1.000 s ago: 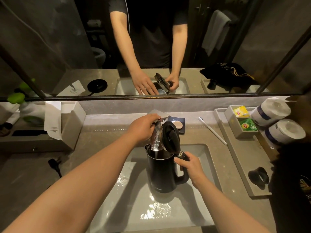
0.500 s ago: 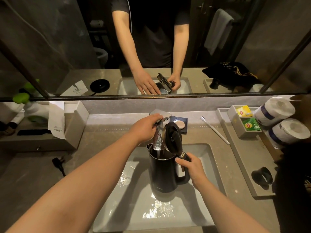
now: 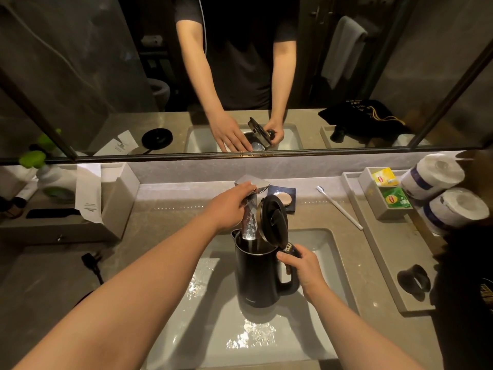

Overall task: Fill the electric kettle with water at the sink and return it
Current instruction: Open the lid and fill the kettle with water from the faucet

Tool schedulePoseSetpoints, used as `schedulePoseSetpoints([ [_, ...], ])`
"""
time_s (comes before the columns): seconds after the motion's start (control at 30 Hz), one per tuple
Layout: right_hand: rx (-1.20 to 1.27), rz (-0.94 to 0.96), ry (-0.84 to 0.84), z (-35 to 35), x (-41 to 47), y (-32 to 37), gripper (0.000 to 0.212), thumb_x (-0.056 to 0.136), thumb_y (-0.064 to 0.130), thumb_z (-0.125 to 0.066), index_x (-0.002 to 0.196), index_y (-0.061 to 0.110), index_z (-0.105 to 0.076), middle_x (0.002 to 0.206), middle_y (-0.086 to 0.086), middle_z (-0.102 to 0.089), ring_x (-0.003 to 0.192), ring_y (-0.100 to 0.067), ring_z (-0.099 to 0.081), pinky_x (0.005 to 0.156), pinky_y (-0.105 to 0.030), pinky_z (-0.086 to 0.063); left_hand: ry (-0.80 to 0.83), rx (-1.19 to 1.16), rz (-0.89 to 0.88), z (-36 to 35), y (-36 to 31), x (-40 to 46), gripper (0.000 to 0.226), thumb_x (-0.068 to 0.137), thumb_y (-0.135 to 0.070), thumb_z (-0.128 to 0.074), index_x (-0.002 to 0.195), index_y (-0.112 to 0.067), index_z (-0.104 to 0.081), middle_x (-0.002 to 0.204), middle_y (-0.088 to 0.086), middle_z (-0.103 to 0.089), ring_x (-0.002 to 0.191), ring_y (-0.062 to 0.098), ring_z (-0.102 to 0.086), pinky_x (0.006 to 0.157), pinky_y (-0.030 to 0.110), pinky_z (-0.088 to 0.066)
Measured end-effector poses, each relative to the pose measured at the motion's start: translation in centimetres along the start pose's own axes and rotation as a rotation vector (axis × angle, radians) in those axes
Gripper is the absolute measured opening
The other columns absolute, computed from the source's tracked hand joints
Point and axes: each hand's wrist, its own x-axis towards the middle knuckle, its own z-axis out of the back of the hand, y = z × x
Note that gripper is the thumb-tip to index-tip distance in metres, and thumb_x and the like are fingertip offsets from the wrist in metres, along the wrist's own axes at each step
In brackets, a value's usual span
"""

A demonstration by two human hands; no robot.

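A black electric kettle (image 3: 254,279) stands upright in the white sink basin (image 3: 328,265), its lid (image 3: 273,221) flipped up. My right hand (image 3: 300,265) grips the kettle's handle. My left hand (image 3: 229,206) rests on the silver faucet lever (image 3: 254,184), fingers laid over it. A stream of water (image 3: 250,225) runs from the spout down into the kettle's open mouth. The water level inside is hidden.
The kettle's round black base shows only in the mirror (image 3: 156,138). A plug and cord (image 3: 92,263) lie on the counter at left. A soap dish (image 3: 283,198), a toothbrush (image 3: 338,206), a tray (image 3: 384,247) with tea bags (image 3: 394,197) and paper rolls (image 3: 450,208) sit at right.
Both hands and the kettle have kept their places; water keeps running into the kettle. Only my head has shifted slightly.
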Motion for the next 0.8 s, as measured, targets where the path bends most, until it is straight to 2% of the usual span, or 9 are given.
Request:
schedulePoseSetpoints([
  [0.2, -0.001, -0.003, -0.005, -0.12, -0.01, -0.04, 0.014, 0.075, 0.015, -0.080, 0.075, 0.009, -0.068, 0.054, 0.005, -0.063, 0.053, -0.009, -0.058, 0.060, -0.032, -0.047, 0.013, -0.002, -0.004, 0.12, -0.05, -0.06, 0.057, 0.088, -0.013, -0.048, 0.141, -0.033, -0.036, 0.152, -0.003, -0.037, 0.132, 0.024, -0.041, 0.105, 0.044, -0.038],
  [0.47, 0.000, -0.001, 0.005, -0.33, -0.12, 0.20, 0.016, 0.069, 0.023, -0.081, 0.073, 0.014, -0.068, 0.055, 0.008, -0.064, 0.057, -0.013, -0.059, 0.060, -0.032, -0.047, -0.003, -0.001, 0.004, -0.40, 0.21, -0.17, 0.063, 0.087, -0.015, -0.052, 0.143, -0.035, -0.031, 0.155, -0.006, -0.029, 0.136, 0.022, -0.036, 0.105, 0.038, -0.034],
  [0.6, 0.003, -0.004, 0.000, -0.22, -0.15, 0.00, 0.020, 0.069, 0.021, -0.082, 0.075, 0.008, -0.068, 0.055, 0.004, -0.064, 0.057, -0.015, -0.058, 0.061, -0.035, -0.047, 0.013, -0.020, -0.003, -0.55, 0.35, -0.11, 0.064, 0.085, -0.014, -0.053, 0.143, -0.032, -0.032, 0.156, -0.003, -0.028, 0.138, 0.021, -0.033, 0.107, 0.035, -0.030],
  [0.8, 0.022, -0.007, -0.001, -0.08, -0.21, -0.17, 0.022, 0.063, 0.026, -0.082, 0.069, 0.012, -0.066, 0.054, 0.004, -0.063, 0.050, -0.007, -0.059, 0.056, -0.029, -0.048, 0.017, -0.010, 0.000, -0.49, 0.25, -0.15, 0.067, 0.085, -0.013, -0.053, 0.145, -0.031, -0.029, 0.157, -0.003, -0.026, 0.138, 0.020, -0.032, 0.107, 0.034, -0.030],
])
